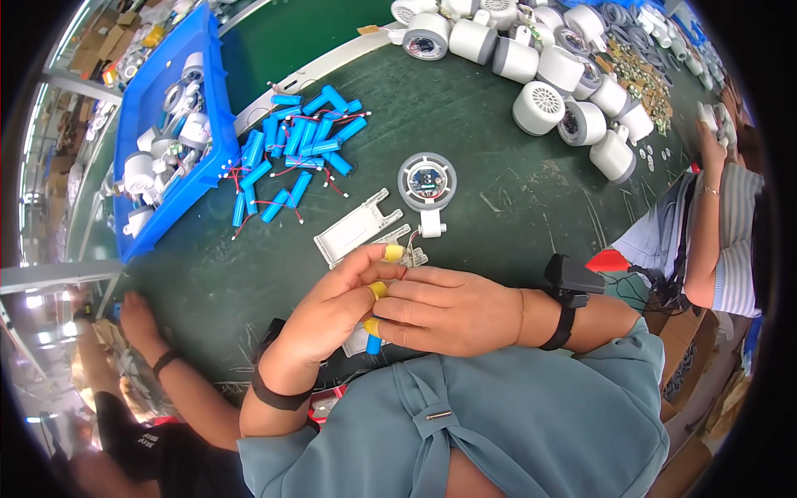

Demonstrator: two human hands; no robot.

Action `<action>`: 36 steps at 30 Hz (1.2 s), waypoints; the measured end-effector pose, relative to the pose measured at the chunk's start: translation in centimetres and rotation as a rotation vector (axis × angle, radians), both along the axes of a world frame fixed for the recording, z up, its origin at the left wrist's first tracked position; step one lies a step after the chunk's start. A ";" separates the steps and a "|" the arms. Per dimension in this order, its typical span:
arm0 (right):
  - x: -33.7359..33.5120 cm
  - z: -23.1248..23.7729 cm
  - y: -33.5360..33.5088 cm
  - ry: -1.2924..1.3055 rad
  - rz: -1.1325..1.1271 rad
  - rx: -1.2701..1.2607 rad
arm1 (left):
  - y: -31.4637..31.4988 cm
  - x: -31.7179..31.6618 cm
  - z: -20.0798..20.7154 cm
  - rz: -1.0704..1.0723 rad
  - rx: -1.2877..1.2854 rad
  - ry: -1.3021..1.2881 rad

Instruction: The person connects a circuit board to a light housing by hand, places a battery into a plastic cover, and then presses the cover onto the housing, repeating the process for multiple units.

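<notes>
My left hand [332, 303] and my right hand [457, 309] meet over the near edge of the table, yellow covers on some fingertips. Beneath the right fingertips pokes the end of a blue cylindrical battery [374, 344]. My left fingers are closed next to the right ones; what they pinch is hidden. A pale plastic part [355, 341] shows partly under the hands. Just beyond them lie a white rectangular plastic cover [359, 228] and smaller white pieces [412, 256], partly covered by fingers. Past these, a round white housing [427, 181] shows its circuit board, with a short stem towards me.
Wired blue batteries [303, 137] are heaped at left centre, by a blue bin [178, 220] of white housings. More housings [540, 108] crowd the far right, near small brown parts [639, 83]. Other people's arms reach in at left [195, 390] and right [708, 207].
</notes>
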State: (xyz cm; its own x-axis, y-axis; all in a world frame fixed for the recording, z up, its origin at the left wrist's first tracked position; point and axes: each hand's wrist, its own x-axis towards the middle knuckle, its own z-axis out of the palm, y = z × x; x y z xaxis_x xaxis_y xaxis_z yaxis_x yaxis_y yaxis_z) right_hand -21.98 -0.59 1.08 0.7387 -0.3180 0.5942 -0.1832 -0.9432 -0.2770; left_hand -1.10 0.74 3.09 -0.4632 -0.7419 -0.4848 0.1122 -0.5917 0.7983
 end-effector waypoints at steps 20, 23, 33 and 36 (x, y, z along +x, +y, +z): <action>1.6 0.7 -6.2 0.119 -0.240 0.104 | 1.0 4.8 -2.1 0.199 -0.915 -0.979; 3.4 -0.3 -6.4 0.196 -0.239 0.081 | 1.1 5.0 -3.2 0.193 -0.825 -0.938; 5.6 -1.7 -6.6 0.374 -0.192 0.003 | 1.0 5.0 -3.3 0.201 -0.822 -0.917; 5.8 -1.6 -6.3 0.414 -0.187 -0.028 | 1.0 5.0 -3.2 0.201 -0.825 -0.922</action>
